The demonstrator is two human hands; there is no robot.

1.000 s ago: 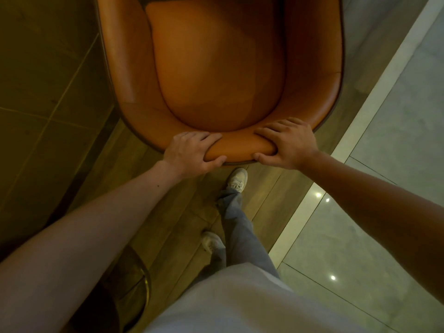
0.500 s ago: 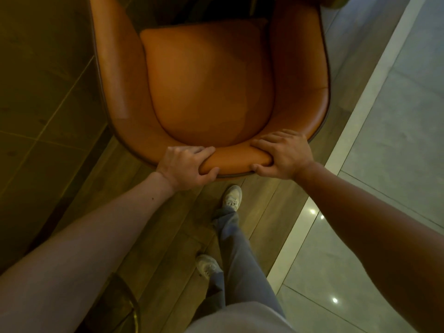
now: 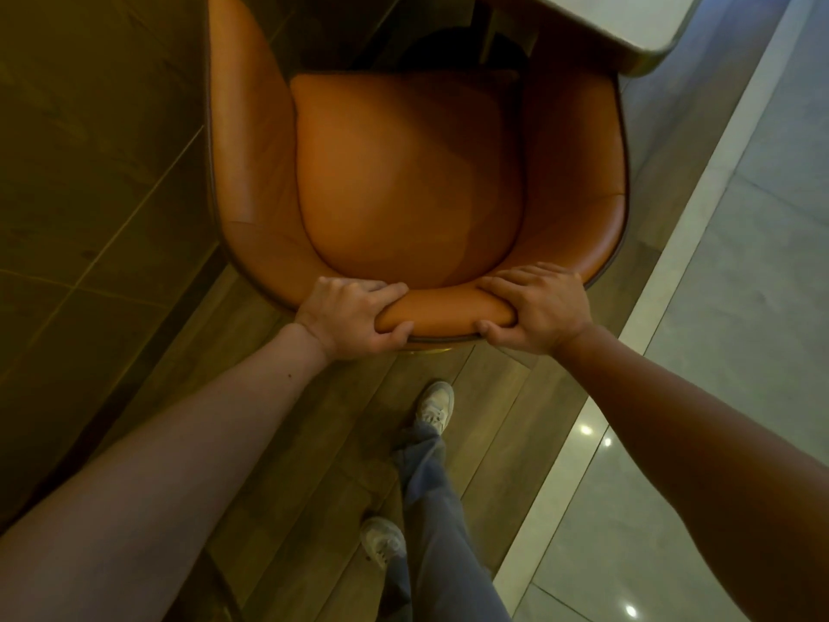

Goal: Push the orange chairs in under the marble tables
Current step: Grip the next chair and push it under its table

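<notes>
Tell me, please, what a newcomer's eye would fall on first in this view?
The rounded orange leather chair fills the upper middle of the view, seen from above. The left hand and the right hand grip its padded back rim side by side, with the thumbs on the rim's outer side. At the top right, the corner of a pale marble table covers the far end of the chair's arm on that side.

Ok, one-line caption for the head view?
Left hand and right hand grip the orange chair facing the marble table.
</notes>
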